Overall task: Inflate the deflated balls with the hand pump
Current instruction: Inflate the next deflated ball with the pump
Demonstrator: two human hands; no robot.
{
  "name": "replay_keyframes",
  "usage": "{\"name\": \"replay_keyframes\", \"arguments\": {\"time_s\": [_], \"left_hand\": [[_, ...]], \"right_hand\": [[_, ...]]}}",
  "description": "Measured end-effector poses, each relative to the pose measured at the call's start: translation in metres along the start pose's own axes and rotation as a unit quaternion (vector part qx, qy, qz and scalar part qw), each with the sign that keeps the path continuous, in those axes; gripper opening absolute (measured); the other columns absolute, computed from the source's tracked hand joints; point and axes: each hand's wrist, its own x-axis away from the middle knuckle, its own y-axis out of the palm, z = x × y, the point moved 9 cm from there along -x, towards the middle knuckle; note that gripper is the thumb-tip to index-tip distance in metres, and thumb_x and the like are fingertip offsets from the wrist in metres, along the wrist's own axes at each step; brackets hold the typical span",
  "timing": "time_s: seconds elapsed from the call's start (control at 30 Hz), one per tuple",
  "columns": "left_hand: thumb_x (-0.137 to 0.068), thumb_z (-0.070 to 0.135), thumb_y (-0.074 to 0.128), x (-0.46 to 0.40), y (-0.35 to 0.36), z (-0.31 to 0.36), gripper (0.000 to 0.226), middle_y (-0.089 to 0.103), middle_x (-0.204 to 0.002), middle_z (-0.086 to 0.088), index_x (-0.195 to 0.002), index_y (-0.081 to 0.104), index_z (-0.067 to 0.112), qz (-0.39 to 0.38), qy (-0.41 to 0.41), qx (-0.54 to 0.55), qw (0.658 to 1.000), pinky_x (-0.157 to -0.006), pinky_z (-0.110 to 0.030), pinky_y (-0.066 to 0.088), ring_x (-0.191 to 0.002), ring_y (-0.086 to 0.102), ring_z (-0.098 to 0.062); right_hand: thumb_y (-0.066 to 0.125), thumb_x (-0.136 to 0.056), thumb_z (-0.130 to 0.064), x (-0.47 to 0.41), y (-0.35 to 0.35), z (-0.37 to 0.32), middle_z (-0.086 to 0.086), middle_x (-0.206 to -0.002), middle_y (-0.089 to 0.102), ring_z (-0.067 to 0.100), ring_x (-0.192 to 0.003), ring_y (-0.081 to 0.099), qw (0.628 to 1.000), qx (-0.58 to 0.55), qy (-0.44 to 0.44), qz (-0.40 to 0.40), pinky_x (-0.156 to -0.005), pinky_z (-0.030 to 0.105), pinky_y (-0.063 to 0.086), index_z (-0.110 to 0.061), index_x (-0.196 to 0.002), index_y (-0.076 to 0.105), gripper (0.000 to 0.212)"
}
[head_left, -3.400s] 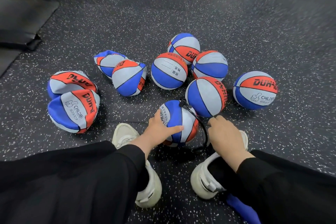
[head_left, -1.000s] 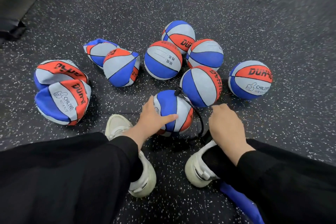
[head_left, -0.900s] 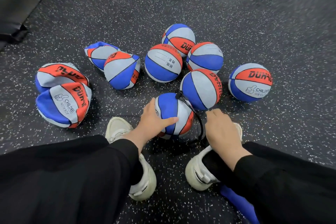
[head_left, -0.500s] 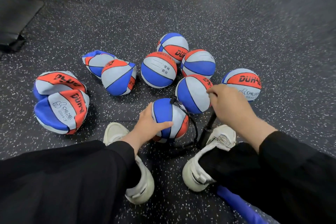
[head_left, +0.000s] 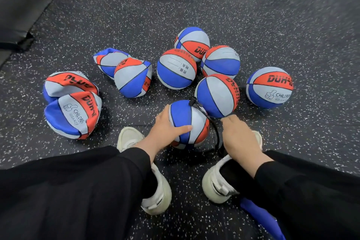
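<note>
A small blue, grey and red ball [head_left: 192, 121] stands on the floor between my shoes. My left hand [head_left: 165, 130] holds it, thumb across its front. A black pump hose [head_left: 212, 124] runs from a nozzle on top of the ball down its right side. My right hand [head_left: 239, 136] is low beside the ball, fingers curled over the pump handle, which is hidden under the hand. Several round balls lie behind, the nearest one [head_left: 216, 95] touching the hose. Several crumpled deflated balls [head_left: 72, 115] lie at the left.
The floor is dark speckled rubber [head_left: 292, 25]. A black mat edge [head_left: 17, 25] lies at the far left. My white shoes [head_left: 218, 183] flank the ball. A blue object [head_left: 259, 218] shows under my right leg.
My right hand rose with the pump handle half a second ago and has now pushed back down low beside the ball. The left hand stayed on the ball.
</note>
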Motion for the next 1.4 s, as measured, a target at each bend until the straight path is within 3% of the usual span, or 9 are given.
{"name": "replay_keyframes", "arguments": {"time_s": [0.2, 0.37, 0.57, 0.73, 0.87, 0.93, 1.13, 1.3, 1.4], "left_hand": [[-0.074, 0.056, 0.085, 0.008, 0.001, 0.004, 0.121, 0.017, -0.165, -0.006, -0.163, 0.004, 0.035, -0.008, -0.002, -0.047, 0.999, -0.117, -0.039, 0.029, -0.150, 0.026, -0.023], [-0.075, 0.054, 0.085, 0.009, 0.001, 0.010, 0.117, 0.021, -0.161, -0.008, -0.161, 0.008, 0.037, -0.008, 0.009, -0.045, 0.999, -0.115, -0.037, 0.030, -0.147, 0.030, -0.024], [-0.076, 0.056, 0.083, 0.009, 0.001, 0.009, 0.117, 0.018, -0.163, -0.007, -0.161, 0.005, 0.039, -0.010, 0.006, -0.048, 0.999, -0.114, -0.039, 0.031, -0.147, 0.031, -0.026], [-0.077, 0.059, 0.081, 0.008, 0.003, 0.008, 0.117, 0.015, -0.164, -0.006, -0.161, 0.002, 0.039, -0.008, 0.005, -0.060, 0.998, -0.109, -0.036, 0.033, -0.147, 0.033, -0.026], [-0.077, 0.059, 0.081, 0.009, 0.003, 0.008, 0.117, 0.014, -0.165, -0.006, -0.161, 0.002, 0.039, -0.008, 0.005, -0.060, 0.998, -0.111, -0.037, 0.033, -0.147, 0.032, -0.027], [-0.077, 0.057, 0.082, 0.009, 0.002, 0.009, 0.117, 0.015, -0.164, -0.006, -0.161, 0.003, 0.038, -0.008, 0.008, -0.059, 0.998, -0.112, -0.037, 0.032, -0.147, 0.032, -0.026], [-0.075, 0.060, 0.082, 0.007, 0.003, 0.011, 0.119, 0.016, -0.165, -0.009, -0.162, 0.005, 0.037, -0.006, 0.011, -0.066, 0.998, -0.114, -0.044, 0.033, -0.149, 0.027, -0.027], [-0.074, 0.059, 0.083, 0.004, 0.004, 0.010, 0.118, 0.024, -0.161, -0.010, -0.161, 0.007, 0.037, 0.001, 0.015, -0.077, 0.997, -0.112, -0.043, 0.034, -0.146, 0.030, -0.027], [-0.074, 0.059, 0.083, 0.004, 0.004, 0.008, 0.119, 0.024, -0.161, -0.011, -0.161, 0.007, 0.034, 0.003, 0.015, -0.081, 0.997, -0.115, -0.043, 0.032, -0.148, 0.029, -0.027]], "right_hand": [[0.046, -0.101, -0.015, 0.002, -0.035, 0.002, 0.007, -0.126, 0.055, 0.033, -0.109, 0.061, 0.999, -0.035, -0.004, -0.037, -0.088, 0.038, 0.047, -0.015, -0.130, 0.059, 0.031], [0.050, -0.101, -0.018, -0.011, -0.118, -0.008, 0.008, -0.124, 0.064, 0.033, -0.109, 0.060, 0.993, -0.070, -0.033, 0.093, -0.087, 0.042, 0.049, -0.015, -0.128, 0.064, 0.031], [0.046, -0.101, -0.024, -0.003, -0.103, 0.012, 0.006, -0.108, 0.059, 0.033, -0.095, 0.059, 0.984, -0.068, 0.036, 0.162, -0.070, 0.038, 0.044, -0.015, -0.112, 0.064, 0.023], [0.052, -0.100, -0.029, 0.013, -0.042, 0.000, 0.014, -0.114, 0.057, 0.039, -0.092, 0.059, 0.993, -0.024, 0.031, 0.109, -0.074, 0.044, 0.049, -0.007, -0.108, 0.060, 0.024], [0.031, -0.097, -0.016, 0.008, 0.001, -0.012, 0.014, -0.106, 0.053, 0.038, -0.089, 0.057, 1.000, 0.026, -0.005, -0.013, -0.070, 0.044, 0.046, -0.007, -0.102, 0.057, 0.029], [0.053, -0.089, -0.003, 0.009, -0.003, -0.008, 0.016, -0.101, 0.054, 0.038, -0.085, 0.059, 0.999, 0.000, 0.008, -0.039, -0.068, 0.046, 0.050, -0.004, -0.102, 0.059, 0.015], [0.045, -0.102, -0.018, -0.002, -0.084, 0.000, 0.010, -0.123, 0.059, 0.034, -0.106, 0.060, 1.000, -0.013, -0.011, 0.017, -0.083, 0.041, 0.049, -0.012, -0.128, 0.059, 0.030], [0.048, -0.095, -0.027, -0.016, -0.137, -0.004, 0.009, -0.092, 0.068, 0.036, -0.088, 0.061, 0.999, -0.006, 0.003, 0.049, -0.071, 0.038, 0.049, -0.014, -0.097, 0.066, 0.022], [0.047, -0.096, -0.043, -0.023, -0.132, 0.002, 0.007, -0.075, 0.059, 0.035, -0.079, 0.057, 0.999, -0.001, 0.051, 0.011, -0.067, 0.036, 0.047, -0.013, -0.074, 0.054, 0.038]]}}
